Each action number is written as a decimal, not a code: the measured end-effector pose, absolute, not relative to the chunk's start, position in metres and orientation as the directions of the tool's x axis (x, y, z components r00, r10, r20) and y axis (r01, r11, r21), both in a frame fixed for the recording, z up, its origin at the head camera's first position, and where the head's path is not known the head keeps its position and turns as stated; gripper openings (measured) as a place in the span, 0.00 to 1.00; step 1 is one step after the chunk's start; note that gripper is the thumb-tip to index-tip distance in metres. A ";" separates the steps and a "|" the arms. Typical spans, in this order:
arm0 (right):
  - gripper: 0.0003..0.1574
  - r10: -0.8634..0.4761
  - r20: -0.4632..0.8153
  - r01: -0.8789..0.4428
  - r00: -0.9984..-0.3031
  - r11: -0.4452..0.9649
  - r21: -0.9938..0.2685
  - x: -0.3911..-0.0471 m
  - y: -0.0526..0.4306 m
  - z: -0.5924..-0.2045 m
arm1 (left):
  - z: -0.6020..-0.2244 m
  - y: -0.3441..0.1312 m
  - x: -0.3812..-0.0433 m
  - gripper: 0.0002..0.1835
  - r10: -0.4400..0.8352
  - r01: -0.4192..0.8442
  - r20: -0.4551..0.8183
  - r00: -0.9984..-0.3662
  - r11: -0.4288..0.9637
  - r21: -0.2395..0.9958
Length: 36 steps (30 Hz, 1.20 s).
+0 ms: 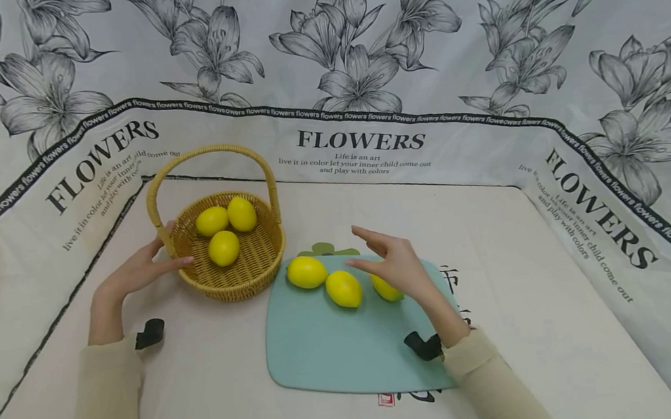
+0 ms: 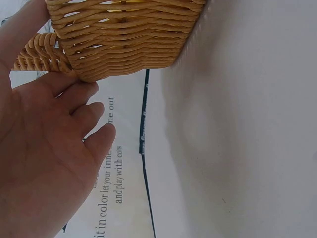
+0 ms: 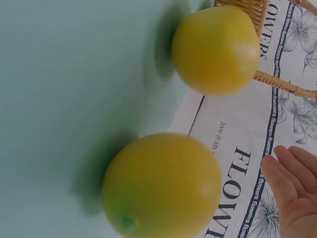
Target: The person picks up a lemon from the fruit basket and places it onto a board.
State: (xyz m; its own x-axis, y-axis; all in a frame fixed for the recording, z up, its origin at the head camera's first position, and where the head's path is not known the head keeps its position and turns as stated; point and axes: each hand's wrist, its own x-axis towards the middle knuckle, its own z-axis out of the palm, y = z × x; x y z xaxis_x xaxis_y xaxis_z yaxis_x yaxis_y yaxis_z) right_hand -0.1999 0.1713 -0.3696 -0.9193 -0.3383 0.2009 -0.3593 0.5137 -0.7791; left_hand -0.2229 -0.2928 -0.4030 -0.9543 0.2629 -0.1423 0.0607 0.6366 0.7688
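Note:
A woven wicker basket (image 1: 237, 292) with a tall handle holds three yellow lemons (image 1: 223, 248). My left hand (image 1: 139, 271) grips its left side, thumb at the rim and fingers behind the wall; the left wrist view shows this hand (image 2: 54, 148) against the weave. Three more lemons lie on a pale teal cutting board (image 1: 347, 353): the left one (image 1: 307, 272), the middle one (image 1: 344, 289) and the right one (image 1: 386, 289), partly hidden by my right hand (image 1: 399, 267). That hand hovers over the board, fingers extended, holding nothing. Two lemons fill the right wrist view, the nearer one (image 3: 163, 186) showing a greenish tip.
A green leaf-shaped piece (image 1: 322, 250) sticks out behind the board. The white tablecloth (image 1: 208, 390) carries dark characters, partly under the board. Floral-printed fabric walls (image 1: 360, 148) enclose the table at the back and both sides.

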 end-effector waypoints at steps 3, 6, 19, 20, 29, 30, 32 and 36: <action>0.39 -0.343 0.209 -0.366 -0.916 0.495 -0.788 -0.201 0.164 -0.368 | -0.403 -0.292 -0.223 0.51 0.268 0.070 -0.135 -0.954 0.636 0.768; 0.39 -0.347 0.215 -0.369 -0.913 0.478 -0.797 -0.202 0.156 -0.365 | -0.402 -0.292 -0.223 0.51 0.268 0.070 -0.135 -0.954 0.638 0.767; 0.39 -0.379 0.242 -0.399 -0.893 0.420 -0.815 -0.206 0.122 -0.361 | -0.402 -0.293 -0.223 0.51 0.265 0.069 -0.135 -0.955 0.638 0.767; 0.38 -0.382 0.247 -0.404 -0.891 0.415 -0.815 -0.206 0.119 -0.361 | -0.402 -0.293 -0.223 0.51 0.266 0.070 -0.134 -0.955 0.637 0.768; 0.38 -0.391 0.246 -0.396 -0.887 0.373 -0.839 -0.206 0.097 -0.358 | -0.402 -0.293 -0.222 0.51 0.264 0.062 -0.142 -0.954 0.637 0.768; 0.38 -0.394 0.243 -0.394 -0.886 0.365 -0.843 -0.207 0.095 -0.358 | -0.401 -0.293 -0.222 0.51 0.264 0.060 -0.143 -0.954 0.635 0.770; 0.38 -0.404 0.241 -0.393 -0.882 0.351 -0.850 -0.207 0.090 -0.358 | -0.401 -0.293 -0.222 0.51 0.266 0.061 -0.143 -0.953 0.633 0.771; 0.37 -0.412 0.238 -0.392 -0.879 0.342 -0.854 -0.207 0.080 -0.359 | -0.402 -0.293 -0.223 0.51 0.267 0.067 -0.138 -0.954 0.636 0.769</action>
